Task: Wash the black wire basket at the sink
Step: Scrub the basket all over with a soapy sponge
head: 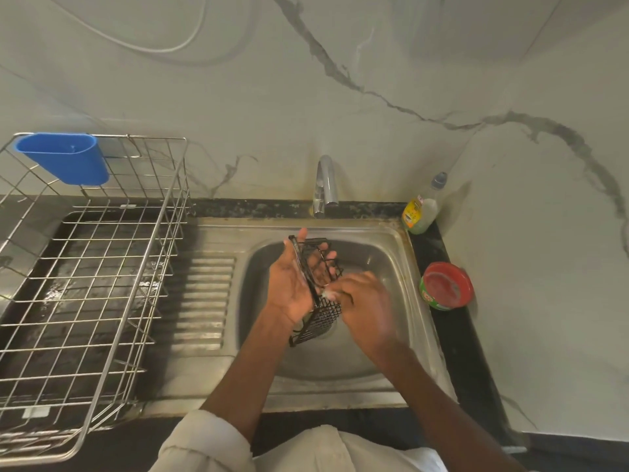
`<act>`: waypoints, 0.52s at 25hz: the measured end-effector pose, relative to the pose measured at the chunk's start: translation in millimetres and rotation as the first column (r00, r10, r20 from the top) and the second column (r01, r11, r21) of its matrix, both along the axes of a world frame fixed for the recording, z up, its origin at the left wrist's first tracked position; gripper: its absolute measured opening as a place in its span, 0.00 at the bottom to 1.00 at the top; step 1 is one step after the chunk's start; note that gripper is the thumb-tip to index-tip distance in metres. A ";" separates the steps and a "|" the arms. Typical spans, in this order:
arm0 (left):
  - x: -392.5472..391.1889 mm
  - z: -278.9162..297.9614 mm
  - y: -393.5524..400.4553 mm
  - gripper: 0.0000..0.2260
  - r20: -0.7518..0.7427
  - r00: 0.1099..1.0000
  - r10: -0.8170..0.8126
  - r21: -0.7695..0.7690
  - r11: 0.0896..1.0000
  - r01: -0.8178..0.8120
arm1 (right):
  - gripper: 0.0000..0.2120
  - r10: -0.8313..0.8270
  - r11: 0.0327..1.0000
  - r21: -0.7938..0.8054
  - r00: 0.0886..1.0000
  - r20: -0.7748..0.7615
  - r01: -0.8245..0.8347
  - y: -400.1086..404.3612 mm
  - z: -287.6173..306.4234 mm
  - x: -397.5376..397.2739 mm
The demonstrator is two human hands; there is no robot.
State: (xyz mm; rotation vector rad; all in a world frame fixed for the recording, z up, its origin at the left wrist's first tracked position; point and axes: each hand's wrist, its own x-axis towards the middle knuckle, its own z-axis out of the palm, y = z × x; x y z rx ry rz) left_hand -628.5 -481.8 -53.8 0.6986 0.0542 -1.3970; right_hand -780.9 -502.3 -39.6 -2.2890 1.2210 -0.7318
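Over the steel sink (391,247), my left hand (294,284) grips the black wire basket (321,318), holding it tilted on its side with fingers through its upper end. My right hand (366,301) presses against the basket's right side, fingers curled on something small and pale with white suds; I cannot tell what it is. The basket's lower end hangs above the drain. The chrome tap (325,185) stands behind the basin; no water stream is visible.
A steel wire dish rack (102,267) with a blue plastic cup holder (64,158) fills the counter on the left. A dish soap bottle (422,209) and a red-and-green tub of dish paste (446,286) stand right of the sink. The ribbed drainboard (204,301) lies between.
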 end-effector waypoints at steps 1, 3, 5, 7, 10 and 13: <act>0.9 0.3 -0.9 0.23 0.022 1.000 0.020 0.013 1.000 -0.020 | 0.09 -0.047 0.998 0.048 0.999 0.025 0.046 3.7 -2.0 -6.3; -0.4 -4.8 -3.1 0.23 0.050 0.998 0.028 0.040 0.999 -0.030 | 0.11 -0.065 0.992 0.114 0.994 0.085 0.055 15.5 2.4 -6.5; -3.8 -5.5 -3.1 0.31 0.020 1.000 -0.011 0.046 0.999 0.010 | 0.13 0.061 0.995 0.070 0.993 0.102 -0.068 23.9 12.8 11.8; -5.6 -5.5 -0.1 0.39 -0.012 0.998 -0.059 0.028 0.998 0.060 | 0.14 0.074 0.997 0.030 0.997 0.015 -0.074 13.3 19.8 31.4; -4.2 -10.0 3.4 0.43 -0.018 0.998 -0.063 0.012 0.998 0.063 | 0.11 0.047 0.997 0.068 0.988 -0.144 -0.037 -8.9 28.9 34.9; -0.2 -11.0 0.3 0.39 -0.034 0.999 -0.011 0.011 1.000 0.011 | 0.07 0.119 0.989 0.093 0.989 -0.086 -0.111 8.4 28.1 16.8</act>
